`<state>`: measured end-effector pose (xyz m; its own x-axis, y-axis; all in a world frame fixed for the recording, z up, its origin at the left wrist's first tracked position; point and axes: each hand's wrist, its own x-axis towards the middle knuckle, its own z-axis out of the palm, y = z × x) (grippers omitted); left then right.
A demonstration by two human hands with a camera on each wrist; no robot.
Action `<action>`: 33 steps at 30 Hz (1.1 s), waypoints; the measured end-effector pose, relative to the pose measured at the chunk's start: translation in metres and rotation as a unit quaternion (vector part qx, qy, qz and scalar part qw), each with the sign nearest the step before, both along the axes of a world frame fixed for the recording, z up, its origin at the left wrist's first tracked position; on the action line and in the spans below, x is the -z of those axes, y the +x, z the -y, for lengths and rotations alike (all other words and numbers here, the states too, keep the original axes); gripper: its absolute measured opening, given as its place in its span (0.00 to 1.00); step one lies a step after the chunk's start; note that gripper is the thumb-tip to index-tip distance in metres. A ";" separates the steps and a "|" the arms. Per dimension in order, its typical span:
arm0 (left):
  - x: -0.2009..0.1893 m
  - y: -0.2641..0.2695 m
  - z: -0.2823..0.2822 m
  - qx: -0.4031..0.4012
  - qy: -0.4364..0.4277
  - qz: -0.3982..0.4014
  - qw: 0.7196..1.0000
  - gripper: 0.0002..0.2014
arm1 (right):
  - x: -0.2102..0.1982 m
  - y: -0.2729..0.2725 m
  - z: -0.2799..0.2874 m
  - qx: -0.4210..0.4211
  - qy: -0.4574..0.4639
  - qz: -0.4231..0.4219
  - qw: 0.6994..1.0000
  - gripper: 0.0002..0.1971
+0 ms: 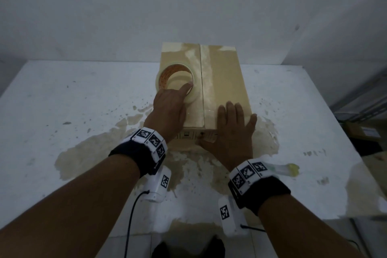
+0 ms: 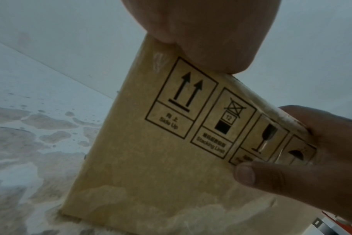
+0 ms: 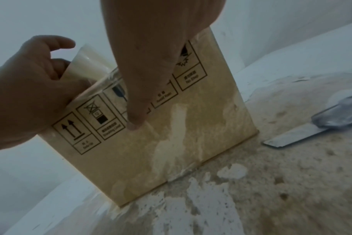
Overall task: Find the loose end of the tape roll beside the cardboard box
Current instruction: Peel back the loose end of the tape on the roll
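Observation:
A brown cardboard box (image 1: 222, 81) stands on the white table, its seam running away from me. The tape roll (image 1: 165, 73) lies on the box's top left. My left hand (image 1: 173, 100) grips the roll, index finger inside the core. In the right wrist view a clear strip of tape (image 3: 109, 79) runs from the roll (image 3: 88, 63) over the top edge onto the printed front face (image 3: 171, 143). My right hand (image 1: 232, 123) lies flat on the near right top, its thumb (image 3: 135, 120) pressing the front face. The strip's end is hidden under the thumb.
A utility knife with a yellowish handle (image 1: 287, 168) lies on the table to the right of my right wrist, its blade (image 3: 295, 135) extended. The table top (image 1: 62, 100) is white with worn brown patches. A wall stands close behind the box.

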<state>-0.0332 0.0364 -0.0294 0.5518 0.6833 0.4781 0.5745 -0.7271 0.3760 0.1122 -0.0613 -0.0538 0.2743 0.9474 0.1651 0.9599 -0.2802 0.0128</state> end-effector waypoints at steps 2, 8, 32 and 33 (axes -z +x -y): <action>0.000 0.000 0.000 0.004 0.001 0.002 1.000 0.31 | -0.001 -0.002 -0.001 0.005 -0.002 -0.006 1.000 0.52; 0.001 -0.001 0.001 0.003 -0.007 0.007 1.000 0.32 | -0.001 0.004 0.002 -0.023 -0.009 -0.006 1.000 0.46; -0.037 -0.012 0.016 -0.035 -0.180 0.061 0.981 0.36 | -0.031 0.015 0.013 -0.056 -0.111 -0.078 0.989 0.47; -0.041 -0.016 0.019 -0.044 -0.197 0.068 0.977 0.37 | -0.036 0.015 0.012 -0.049 -0.114 -0.088 0.988 0.49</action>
